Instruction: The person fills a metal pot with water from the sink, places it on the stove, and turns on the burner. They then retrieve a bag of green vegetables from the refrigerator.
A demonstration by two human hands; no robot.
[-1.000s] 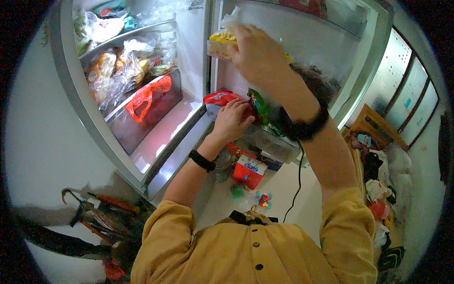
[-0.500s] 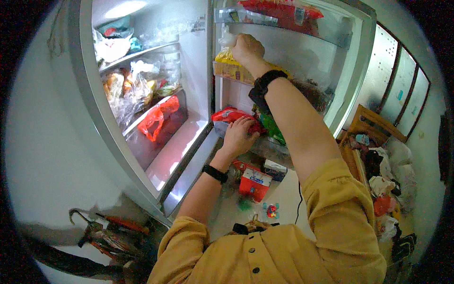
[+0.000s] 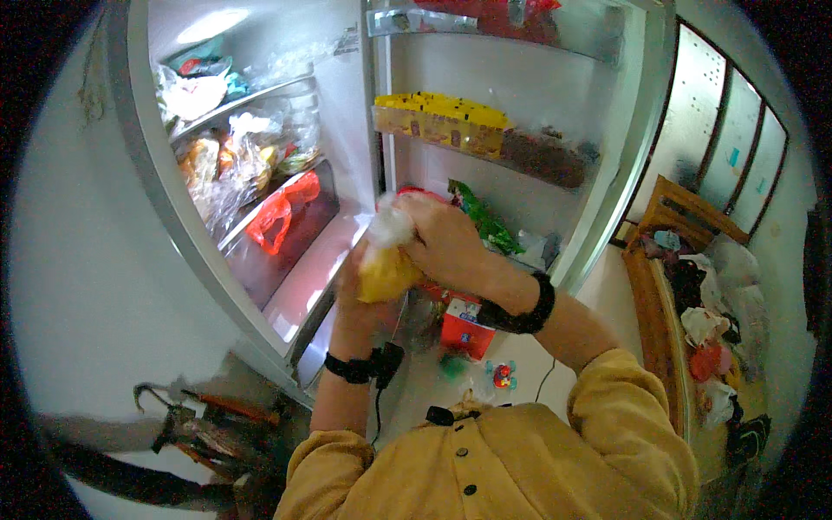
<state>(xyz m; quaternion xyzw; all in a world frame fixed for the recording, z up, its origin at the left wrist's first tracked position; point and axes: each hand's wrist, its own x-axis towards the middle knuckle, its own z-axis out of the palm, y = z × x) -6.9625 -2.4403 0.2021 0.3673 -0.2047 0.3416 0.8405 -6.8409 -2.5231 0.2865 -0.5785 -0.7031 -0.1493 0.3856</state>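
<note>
My right hand (image 3: 438, 238) is closed around the gathered neck of a clear plastic bag with yellow contents (image 3: 387, 276). The bag hangs in front of the open fridge, blurred by motion. My left hand (image 3: 348, 273) is right beside and partly behind the bag; its fingers are hidden and smeared, so its grip is unclear. Beyond my hands, on the low door shelf, a red package (image 3: 422, 192) shows in part. A green package (image 3: 485, 217) leans to its right. A row of yellow packets (image 3: 442, 111) stands on the middle door shelf.
Fridge shelves at left hold bagged food (image 3: 234, 156) and a red plastic bag (image 3: 283, 212). A red box (image 3: 468, 334) and a small colourful toy (image 3: 502, 375) are on the floor. Umbrellas (image 3: 208, 425) stand at lower left; a wooden bench (image 3: 654, 303) with bags is at right.
My right hand has brought the yellow bag down from the middle door shelf toward me. My left hand has left the red package and moved back to the bag.
</note>
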